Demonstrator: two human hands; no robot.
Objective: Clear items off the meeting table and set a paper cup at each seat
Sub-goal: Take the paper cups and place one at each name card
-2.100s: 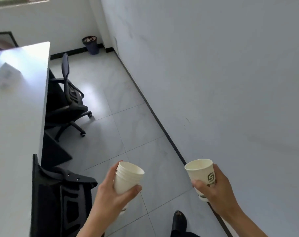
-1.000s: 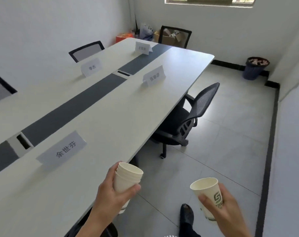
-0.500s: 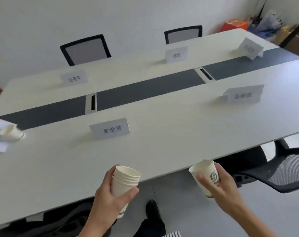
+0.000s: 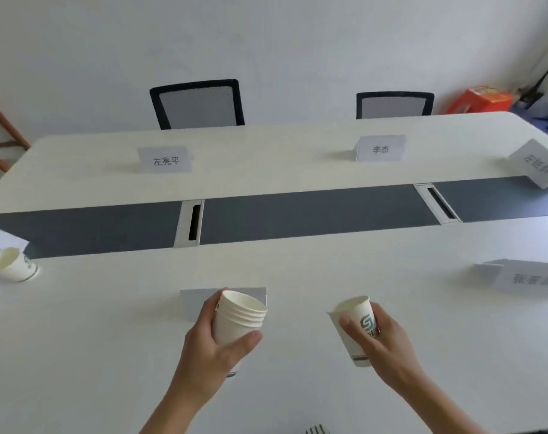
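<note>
While the left hand [image 4: 214, 343] wraps its grip around the cup stack [image 4: 239, 321] at six o'clock, the right hand [image 4: 380, 343] pinches a single paper cup [image 4: 355, 327] tilted above the surface [image 4: 109, 339]; released crooked, it could topple.

The white meeting table [image 4: 297, 386] before me has a grey centre strip [image 4: 313, 211]; name cards [image 4: 166, 160] stand along it, one paper cup [image 4: 11, 264] far left.
</note>
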